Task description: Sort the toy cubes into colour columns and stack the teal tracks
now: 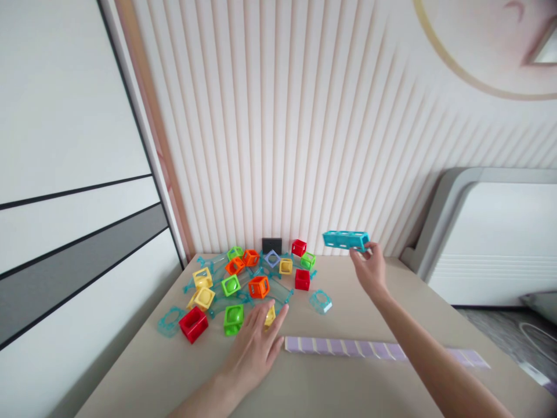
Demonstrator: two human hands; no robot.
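Note:
My right hand (369, 268) is raised above the table's right side. Its fingers pinch one end of a long teal see-through frame block (343, 239), which points left. Low over the table, my left hand (256, 342) has its fingers spread around a yellow cube block (270, 316), partly hidden by them; whether they touch it I cannot tell. Close by are a green cube block (234, 319), an orange cube block (259, 287) and a red cube block (194, 324). A flat clear-blue piece (321, 302) lies between my hands.
A row of lilac tiles (339, 347) runs across the table (348, 389), passing behind my right forearm. Several clear-blue track pieces (278, 290) lie among the blocks. A black box (272, 245) stands against the ribbed wall (270, 145). A white cabinet (78, 116) borders the left.

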